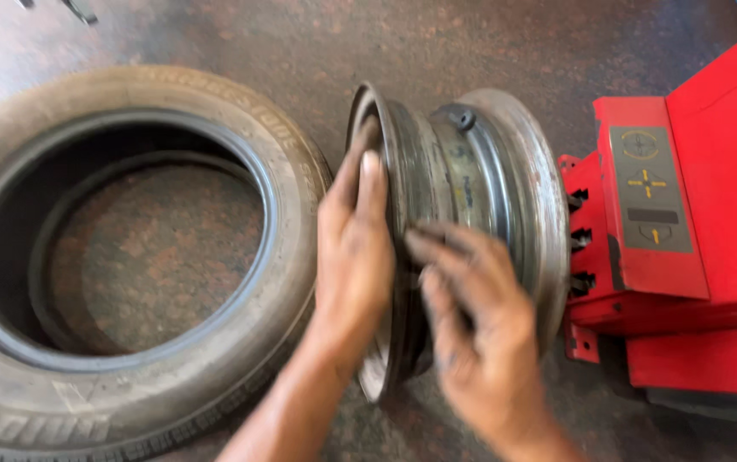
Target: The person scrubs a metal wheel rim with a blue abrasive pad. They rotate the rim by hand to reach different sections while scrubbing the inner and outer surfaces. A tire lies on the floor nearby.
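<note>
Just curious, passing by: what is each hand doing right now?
Left hand: open, flat against the outer edge of the steel wheel rim.
Right hand: open, fingers spread on the rim's barrel, not gripping.

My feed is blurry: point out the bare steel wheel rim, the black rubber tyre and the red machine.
bare steel wheel rim (492,184): head view, on its grey barrel.
black rubber tyre (287,184): head view, on its sidewall.
red machine (728,171): head view, on its flat red side.
</note>
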